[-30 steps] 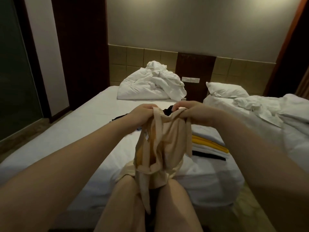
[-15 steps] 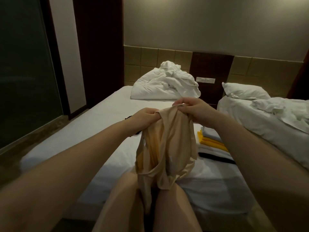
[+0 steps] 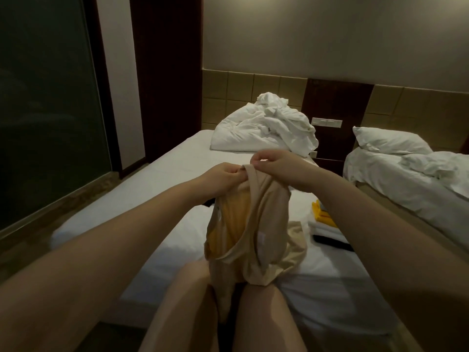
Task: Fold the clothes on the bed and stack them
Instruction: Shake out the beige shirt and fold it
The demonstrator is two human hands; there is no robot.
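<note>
Pinching the beige top (image 3: 265, 201) at its straps with left hand (image 3: 223, 174) and right hand (image 3: 275, 164). Light, limp, probably slippery; best gripped at both shoulders.

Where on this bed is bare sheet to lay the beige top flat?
Widest bare sheet: the bed's left half, between the crumpled duvet and the left forearm. A smaller patch lies near the foot edge, in front of the folded stack. Crowded: the right edge around that stack, and the head under the duvet.
</note>
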